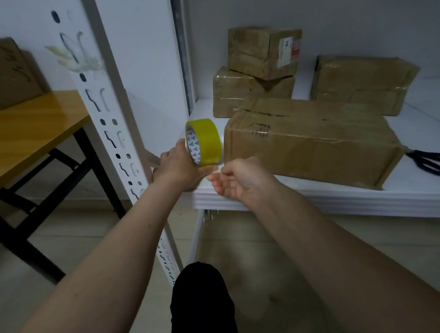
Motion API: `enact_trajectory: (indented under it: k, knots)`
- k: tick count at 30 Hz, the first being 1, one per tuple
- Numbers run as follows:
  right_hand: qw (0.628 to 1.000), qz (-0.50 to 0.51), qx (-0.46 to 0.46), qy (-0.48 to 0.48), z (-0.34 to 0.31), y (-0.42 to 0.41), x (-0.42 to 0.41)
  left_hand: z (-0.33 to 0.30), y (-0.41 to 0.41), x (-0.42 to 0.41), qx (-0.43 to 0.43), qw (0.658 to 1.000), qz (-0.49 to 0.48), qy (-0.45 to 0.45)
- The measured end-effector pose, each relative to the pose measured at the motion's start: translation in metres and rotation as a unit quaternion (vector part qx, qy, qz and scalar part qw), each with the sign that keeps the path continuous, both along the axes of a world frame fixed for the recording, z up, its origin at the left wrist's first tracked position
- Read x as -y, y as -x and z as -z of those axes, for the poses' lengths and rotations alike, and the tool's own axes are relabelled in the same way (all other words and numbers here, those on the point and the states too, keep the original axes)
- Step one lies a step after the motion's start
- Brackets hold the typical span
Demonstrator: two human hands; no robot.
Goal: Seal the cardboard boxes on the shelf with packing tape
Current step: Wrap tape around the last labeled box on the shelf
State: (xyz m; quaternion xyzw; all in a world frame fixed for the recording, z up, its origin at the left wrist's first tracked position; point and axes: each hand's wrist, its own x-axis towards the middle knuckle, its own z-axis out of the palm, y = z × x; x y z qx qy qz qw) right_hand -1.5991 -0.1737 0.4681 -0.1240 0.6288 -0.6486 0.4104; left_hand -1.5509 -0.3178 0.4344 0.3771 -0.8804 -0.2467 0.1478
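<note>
A yellow roll of packing tape (pixel 207 139) stands on edge over the front left corner of the white shelf (pixel 315 195). My left hand (pixel 180 167) grips it from below and behind. My right hand (pixel 238 180) is just right of the roll, palm up, fingers curled, its fingertips pinching at the tape's loose end near the roll's bottom. A long cardboard box (pixel 310 143) lies right behind the roll. Further back, a small box (pixel 263 52) sits on another box (pixel 246 90), and one more box (pixel 360 82) stands at the back right.
Black scissors (pixel 433 162) lie on the shelf right of the long box. A white perforated shelf post (pixel 105 123) runs diagonally at left. Beyond it stands a wooden table (pixel 28 131) with a cardboard box (pixel 8 73) on it. My dark-clad knee (pixel 200 301) is below.
</note>
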Motion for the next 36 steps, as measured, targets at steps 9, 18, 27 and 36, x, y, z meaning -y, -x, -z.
enact_trajectory:
  k: [9, 18, 27, 36]
  knots:
    - [0.998, 0.001, -0.046, 0.036, -0.010, -0.006, -0.049, -0.004, -0.019, -0.024, 0.037, 0.999, -0.011, 0.011]
    - [0.833, 0.344, -0.430, 0.063, -0.030, 0.047, -0.122, -0.029, 0.009, -0.103, -0.236, 0.942, 0.096, 0.221]
    - [0.855, 0.356, -0.349, -0.141, 0.002, 0.118, -0.179, -0.046, 0.070, -0.117, -0.122, 0.990, -0.045, 0.060]
    - [0.885, 0.345, -0.293, -0.110, -0.003, 0.183, -0.175, -0.026, 0.089, -0.144, -0.147, 0.973, 0.020, 0.174]
